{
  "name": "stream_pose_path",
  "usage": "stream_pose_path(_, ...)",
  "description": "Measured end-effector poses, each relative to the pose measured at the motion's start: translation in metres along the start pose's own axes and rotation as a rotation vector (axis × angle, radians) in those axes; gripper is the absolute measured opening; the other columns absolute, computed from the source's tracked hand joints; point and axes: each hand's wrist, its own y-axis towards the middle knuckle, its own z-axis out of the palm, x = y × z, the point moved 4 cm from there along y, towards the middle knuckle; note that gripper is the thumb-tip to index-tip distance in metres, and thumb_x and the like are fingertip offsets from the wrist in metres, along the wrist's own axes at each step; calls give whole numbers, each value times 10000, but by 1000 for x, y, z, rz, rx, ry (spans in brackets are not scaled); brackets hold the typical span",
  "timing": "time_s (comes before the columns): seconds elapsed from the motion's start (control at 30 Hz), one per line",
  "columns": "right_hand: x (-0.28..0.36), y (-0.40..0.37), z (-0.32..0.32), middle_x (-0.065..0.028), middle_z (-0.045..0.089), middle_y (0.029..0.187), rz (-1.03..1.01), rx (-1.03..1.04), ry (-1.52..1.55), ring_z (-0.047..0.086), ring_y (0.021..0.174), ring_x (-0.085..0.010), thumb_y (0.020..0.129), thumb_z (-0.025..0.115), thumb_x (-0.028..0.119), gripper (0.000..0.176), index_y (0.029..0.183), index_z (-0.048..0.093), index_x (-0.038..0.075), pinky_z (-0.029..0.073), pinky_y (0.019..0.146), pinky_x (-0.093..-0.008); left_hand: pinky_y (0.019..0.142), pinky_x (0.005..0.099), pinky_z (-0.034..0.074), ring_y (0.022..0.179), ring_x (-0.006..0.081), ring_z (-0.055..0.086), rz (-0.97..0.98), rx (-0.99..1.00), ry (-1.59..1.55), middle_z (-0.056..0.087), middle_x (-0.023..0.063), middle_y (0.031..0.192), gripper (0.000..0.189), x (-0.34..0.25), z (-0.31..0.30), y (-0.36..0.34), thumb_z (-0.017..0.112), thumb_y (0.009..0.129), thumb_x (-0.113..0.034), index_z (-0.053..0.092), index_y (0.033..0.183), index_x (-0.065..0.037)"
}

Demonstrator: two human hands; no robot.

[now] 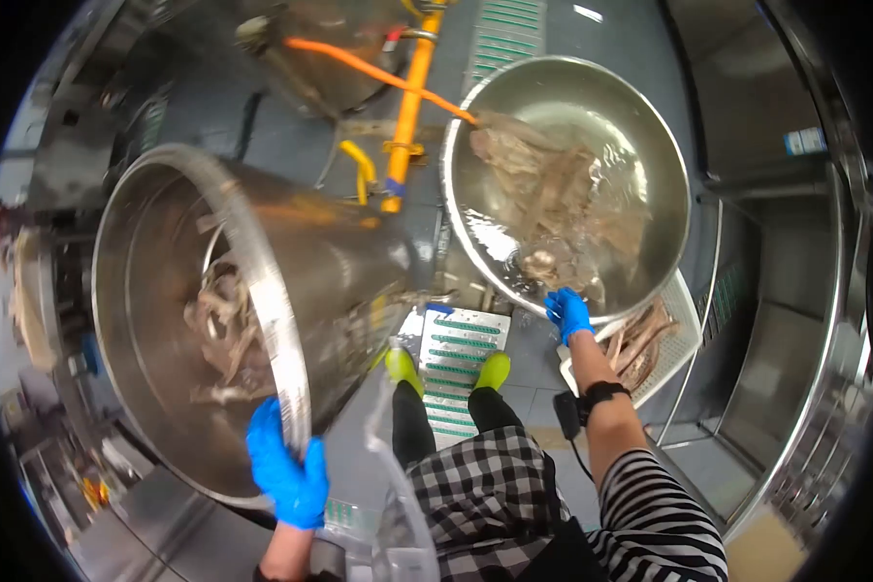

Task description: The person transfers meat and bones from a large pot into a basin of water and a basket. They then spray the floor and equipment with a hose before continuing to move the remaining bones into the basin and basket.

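Note:
A big steel pot leans at the left with its mouth toward me, and pale meat or bone pieces lie inside. My left hand, in a blue glove, is closed around the pot's near rim. At the right, a wide steel basin holds water and brownish-pink pieces. My right hand, also gloved in blue, is closed at the basin's near edge; whether it grips the rim or a piece is hard to make out. An orange hose runs into the basin.
Under the basin's near right side is a white basket with more pieces. A yellow pipe stands between pot and basin. Another steel vessel is at the top. A drain grate lies between my green boots.

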Motion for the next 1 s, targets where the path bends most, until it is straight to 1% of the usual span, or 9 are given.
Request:
stream_pose_path(0.07, 18, -53, 50, -57, 560, 1002, -65, 125, -363, 556, 789, -160, 827, 473, 226, 387, 1193, 386, 138, 412, 595, -282, 868, 404, 344, 1012, 353, 436, 48, -17, -17, 471, 185, 1097, 563, -4, -2, 6, 644, 651, -213, 435, 1119, 20)
stream_pose_path(0.17, 33, -154, 133, -30, 543, 986, -255, 406, -643, 521, 834, -103, 829, 493, 254, 445, 1236, 363, 131, 400, 705, -261, 915, 393, 312, 1083, 359, 388, 93, 47, -148, 421, 192, 1166, 609, -11, -12, 15, 636, 666, -177, 373, 1182, 11)
stream_pose_path(0.37, 22, -331, 275, -88, 475, 1105, -522, 813, -647, 473, 956, -132, 798, 553, 167, 588, 1291, 252, 56, 389, 805, -277, 945, 356, 275, 1129, 296, 354, -49, 188, -692, 366, 181, 1202, 481, 66, 2, 11, 524, 807, -204, 348, 1202, 6)
stream_pose_path(0.4, 15, -345, 292, -88, 475, 1105, -527, 817, -654, 473, 956, -132, 798, 553, 167, 588, 1291, 252, 56, 389, 805, -277, 890, 373, 337, 1043, 333, 394, -41, 129, -529, 418, 190, 1110, 496, 90, 10, 16, 582, 761, -274, 405, 1138, -5)
stream_pose_path(0.5, 10, -366, 335, -160, 297, 1271, -1055, 710, -885, 320, 1152, -232, 739, 601, 105, 730, 1294, 145, -26, 265, 949, -313, 839, 374, 374, 998, 317, 431, -8, 274, -61, 459, 182, 1042, 442, 149, 29, 50, 611, 707, -275, 459, 1039, -24)
stream_pose_path(0.67, -4, -356, 347, -152, 269, 1291, -1020, 477, -780, 283, 1176, -218, 730, 441, -69, 646, 1304, 157, 21, 212, 978, -314, 761, 348, 439, 892, 308, 522, 11, 509, 280, 518, 148, 1000, 512, 216, 115, 119, 620, 682, -247, 430, 1107, -33)
stream_pose_path(0.77, -7, -355, 345, -131, 272, 1296, -960, 427, -739, 281, 1173, -209, 757, 446, -40, 610, 1302, 179, 25, 208, 977, -306, 658, 339, 476, 775, 275, 584, 77, 456, 452, 583, 107, 892, 387, 223, 159, 152, 618, 668, -194, 525, 1007, -32)
stream_pose_path(0.83, -7, -356, 345, -131, 271, 1296, -936, 395, -774, 281, 1172, -208, 763, 452, -29, 609, 1303, 176, 24, 208, 977, -307, 607, 335, 486, 721, 253, 609, 154, 683, 375, 614, 103, 823, 213, 220, 182, 160, 600, 661, -121, 610, 858, -41)
stream_pose_path(1.0, -6, -354, 343, -129, 269, 1295, -944, 357, -840, 279, 1168, -204, 783, 463, 5, 595, 1301, 170, 15, 210, 974, -308, 592, 349, 491, 722, 247, 615, 298, 702, 374, 626, 107, 774, 152, 208, 181, 166, 614, 616, -64, 645, 765, -68)
